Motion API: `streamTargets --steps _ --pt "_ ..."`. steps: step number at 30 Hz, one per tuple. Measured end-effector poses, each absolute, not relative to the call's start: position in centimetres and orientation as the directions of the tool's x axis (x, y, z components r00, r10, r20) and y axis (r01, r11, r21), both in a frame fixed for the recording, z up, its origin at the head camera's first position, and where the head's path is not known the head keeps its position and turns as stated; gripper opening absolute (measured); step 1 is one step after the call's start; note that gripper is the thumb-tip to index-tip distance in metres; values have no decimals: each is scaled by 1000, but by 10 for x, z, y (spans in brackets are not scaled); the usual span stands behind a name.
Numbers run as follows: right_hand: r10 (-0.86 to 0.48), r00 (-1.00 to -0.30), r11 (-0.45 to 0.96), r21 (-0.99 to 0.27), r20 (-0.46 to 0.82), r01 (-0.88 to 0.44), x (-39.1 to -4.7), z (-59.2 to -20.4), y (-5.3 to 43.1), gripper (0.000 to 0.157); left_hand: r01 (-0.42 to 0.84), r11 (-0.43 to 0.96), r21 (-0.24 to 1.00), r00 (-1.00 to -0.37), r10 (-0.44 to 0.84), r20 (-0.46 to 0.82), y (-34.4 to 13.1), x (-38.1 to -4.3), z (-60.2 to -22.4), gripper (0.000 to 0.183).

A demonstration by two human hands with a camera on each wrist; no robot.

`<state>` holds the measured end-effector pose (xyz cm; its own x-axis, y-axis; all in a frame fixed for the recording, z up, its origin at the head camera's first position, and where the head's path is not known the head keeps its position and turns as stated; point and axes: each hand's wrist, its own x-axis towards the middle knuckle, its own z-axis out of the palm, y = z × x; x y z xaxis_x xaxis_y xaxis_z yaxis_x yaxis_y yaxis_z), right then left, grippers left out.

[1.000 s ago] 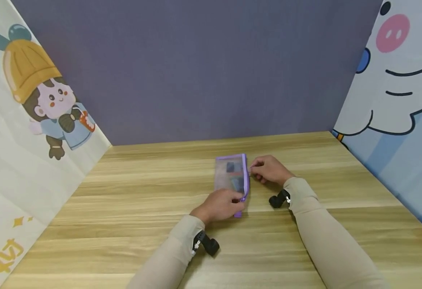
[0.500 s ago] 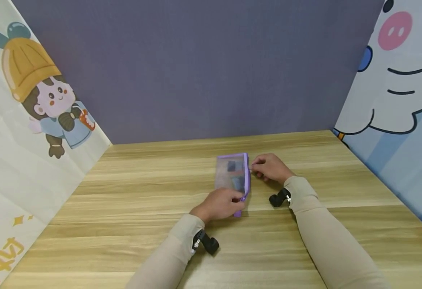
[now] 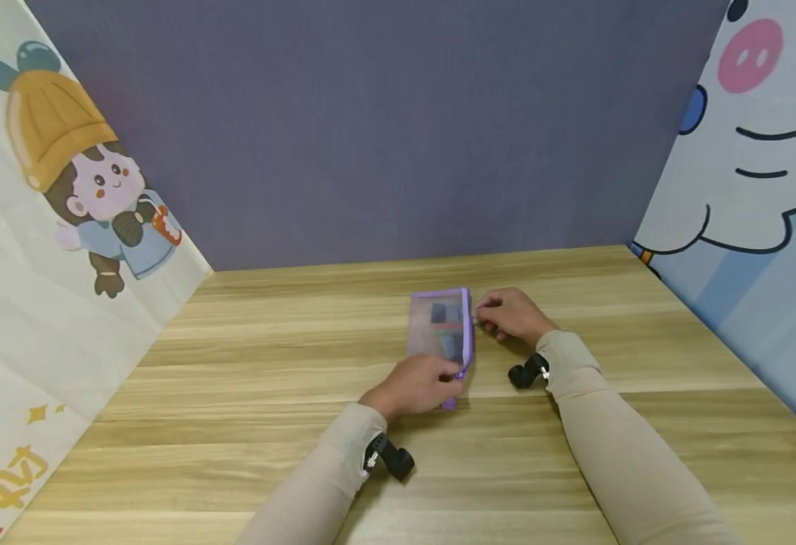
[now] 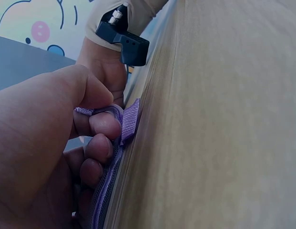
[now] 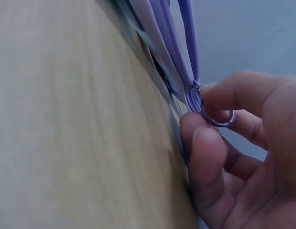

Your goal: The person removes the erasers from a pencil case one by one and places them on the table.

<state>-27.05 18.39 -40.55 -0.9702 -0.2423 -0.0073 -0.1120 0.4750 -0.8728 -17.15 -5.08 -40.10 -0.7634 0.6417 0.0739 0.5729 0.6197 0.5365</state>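
Note:
A see-through mesh zipper pouch with purple trim lies on the table, and dark and colored flat items show inside it. My left hand grips the pouch's near end at the zipper edge; a purple ribbon tab sticks out by its fingers in the left wrist view. At the far part of that edge, my right hand pinches at the zipper slider, with a purple ring pull between its fingers. Above the slider in the right wrist view, the two zipper sides stand apart.
The wood-grain table runs back to a grey-blue panel. Cartoon-printed sheets stand at left and right. Each sleeve cuff carries a small black camera.

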Motion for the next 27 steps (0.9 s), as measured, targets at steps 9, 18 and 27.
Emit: streamTargets --steps 9,18,27 --pt "-247 -969 459 -882 -16 -103 -276 -408 184 19 586 630 509 -762 642 82 -49 -171 -402 34" --pt "-281 -960 452 -883 -5 -128 -279 -406 182 23 587 635 502 -763 642 79 -51 -173 -402 35" --pt "-266 -964 452 -884 -7 -118 -281 -408 182 20 594 627 505 -754 652 78 -53 -173 -403 33"
